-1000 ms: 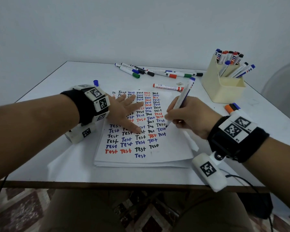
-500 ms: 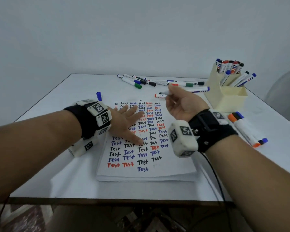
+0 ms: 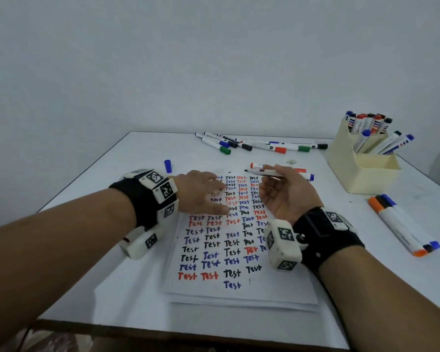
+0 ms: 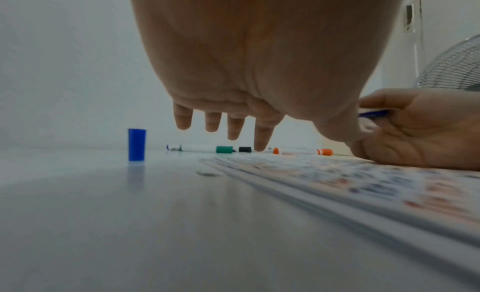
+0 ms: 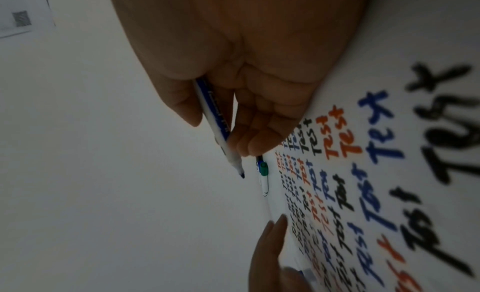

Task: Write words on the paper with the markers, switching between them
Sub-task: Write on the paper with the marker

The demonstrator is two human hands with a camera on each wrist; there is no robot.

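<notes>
The paper (image 3: 239, 288), filled with rows of "Test" in black, blue and red, lies on the white table (image 3: 117, 250). My right hand (image 3: 277, 181) hovers palm-up over its far end and pinches an uncapped blue marker (image 3: 267, 173) that lies level, tip pointing left. In the right wrist view the thumb and fingers (image 5: 249, 140) clamp the marker (image 5: 215, 120) near its tip. My left hand (image 3: 208, 191) hangs just above the paper's left part with fingers straight, holding nothing; its fingers (image 4: 233, 130) are clear of the table. The blue cap (image 3: 167, 165) stands upright left of the paper.
A cream holder (image 3: 361, 171) full of markers stands at the back right. Several loose markers (image 3: 262, 146) lie along the far edge, a red one (image 3: 255, 165) just beyond the paper, and three more (image 3: 401, 224) at the right. The table's front edge is near me.
My right hand lifted the blue marker off the paper and turned palm-up, the marker now level. My left hand rose off the sheet. The head view tilted upward.
</notes>
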